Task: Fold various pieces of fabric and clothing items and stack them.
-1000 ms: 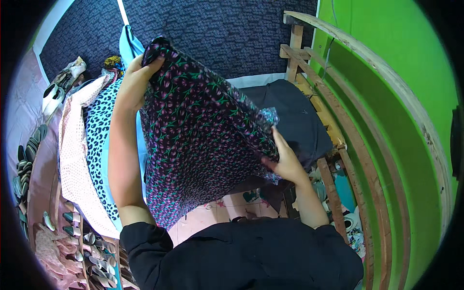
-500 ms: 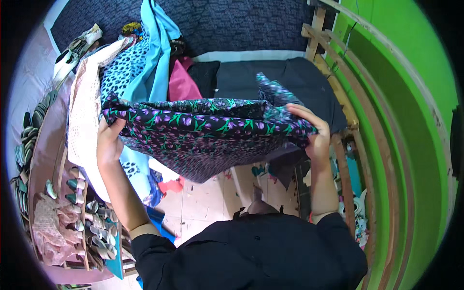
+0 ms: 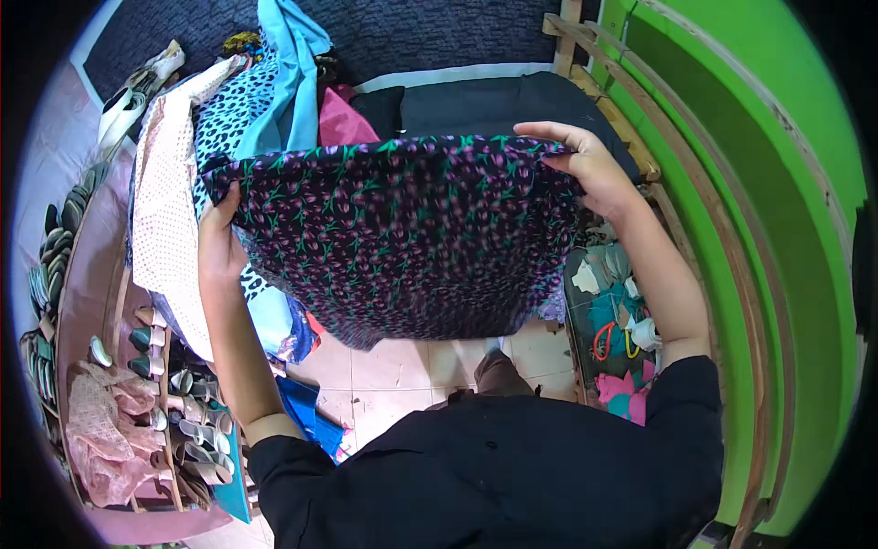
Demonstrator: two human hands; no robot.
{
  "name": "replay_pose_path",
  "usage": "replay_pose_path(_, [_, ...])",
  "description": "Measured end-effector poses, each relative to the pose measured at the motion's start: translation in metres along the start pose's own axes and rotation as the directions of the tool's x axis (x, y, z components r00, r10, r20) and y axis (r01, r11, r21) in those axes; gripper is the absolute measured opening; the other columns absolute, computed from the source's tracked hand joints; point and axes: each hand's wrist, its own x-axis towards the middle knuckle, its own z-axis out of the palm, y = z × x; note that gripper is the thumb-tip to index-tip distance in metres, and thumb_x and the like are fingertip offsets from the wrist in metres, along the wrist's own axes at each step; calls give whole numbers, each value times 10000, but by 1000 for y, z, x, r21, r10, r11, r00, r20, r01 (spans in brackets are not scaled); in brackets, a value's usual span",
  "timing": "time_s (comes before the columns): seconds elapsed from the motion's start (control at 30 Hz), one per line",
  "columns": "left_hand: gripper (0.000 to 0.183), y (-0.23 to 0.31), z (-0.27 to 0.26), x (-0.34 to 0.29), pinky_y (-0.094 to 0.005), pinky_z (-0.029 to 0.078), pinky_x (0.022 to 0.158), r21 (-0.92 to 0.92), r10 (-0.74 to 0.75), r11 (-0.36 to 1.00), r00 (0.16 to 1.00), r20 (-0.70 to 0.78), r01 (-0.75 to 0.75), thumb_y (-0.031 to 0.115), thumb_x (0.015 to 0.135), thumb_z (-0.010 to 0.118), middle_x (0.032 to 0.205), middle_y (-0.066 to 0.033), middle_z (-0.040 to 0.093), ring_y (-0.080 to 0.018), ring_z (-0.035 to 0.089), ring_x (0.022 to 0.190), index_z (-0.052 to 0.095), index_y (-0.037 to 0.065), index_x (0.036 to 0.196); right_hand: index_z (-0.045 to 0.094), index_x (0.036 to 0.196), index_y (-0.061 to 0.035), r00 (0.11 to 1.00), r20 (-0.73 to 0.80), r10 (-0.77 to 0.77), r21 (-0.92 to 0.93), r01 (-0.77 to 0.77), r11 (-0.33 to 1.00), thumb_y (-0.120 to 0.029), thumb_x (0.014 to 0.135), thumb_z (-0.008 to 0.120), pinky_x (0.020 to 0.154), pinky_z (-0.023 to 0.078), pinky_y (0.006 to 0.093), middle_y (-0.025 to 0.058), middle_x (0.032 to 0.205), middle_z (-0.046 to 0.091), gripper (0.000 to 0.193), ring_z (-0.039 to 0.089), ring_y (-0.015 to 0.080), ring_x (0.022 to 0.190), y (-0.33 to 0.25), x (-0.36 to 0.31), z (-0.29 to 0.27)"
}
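1. Between the 2 hands hangs 1 dark floral cloth [image 3: 402, 238], purple and green on black, stretched flat and held up in front of the person's chest.
2. Left hand [image 3: 219, 242]: closed on the cloth's left edge, thumb on the near side and fingers wrapped behind it, so the cloth runs rightward from this hand.
3. Right hand [image 3: 585, 165]: pinching the upper right corner, fingers curled over the top hem and pointing left; the cloth falls below and to the left of this hand.
4. Beyond the left hand, 4 other garments hang close together: 1 pale pink dotted fabric [image 3: 165, 220], 1 blue leopard-print fabric [image 3: 233, 101], 1 plain turquoise cloth [image 3: 288, 55] and 1 magenta piece [image 3: 337, 119]. The dotted fabric sits just beside the left hand's outer side.
5. Past the top hem, beyond the right hand, lies 1 dark cushion [image 3: 476, 105]; the raised cloth hides its nearer part.
6. Outside the right hand runs 1 wooden frame [image 3: 631, 119] against 1 green wall [image 3: 759, 183].
7. Below the right forearm stands 1 basket of scraps [image 3: 617, 320], holding pale, pink and turquoise bits; their count cannot be told.
8. Below the left forearm, rows of sandals [image 3: 174, 403] fill a rack; too many and too small to count.
9. Under the cloth's lower edge shows 1 patch of tiled floor [image 3: 402, 375].
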Motion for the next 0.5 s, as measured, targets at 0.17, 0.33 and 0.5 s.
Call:
replay_pose_path(0.17, [254,-2,18,13,-344,468,836,-66,-14,998,998,55,17,128,901,426,1051,-137,589,-214,585,945,512,-28,1083,600,1021,19,994,100,44,-110,-33,993,29,805,479,823,380,207,15,995,604,248,516,68,883,19,1,-2])
replay_pose_path(0.33, [278,-2,9,20,-372,479,836,-128,-110,986,994,14,111,138,896,433,1089,-155,573,-247,591,942,505,-37,1100,530,1104,27,987,150,56,55,-65,996,-140,796,540,867,373,243,31,1035,589,350,514,93,929,-23,-6,-6])
replay_pose_path(0.5, [275,-3,11,41,-370,507,800,-90,-102,989,980,173,118,130,900,411,1044,-161,591,-251,612,900,511,-56,1077,538,1066,7,942,311,127,-871,228,436,-152,658,694,799,424,313,139,1037,579,465,546,212,909,-77,1,-35])
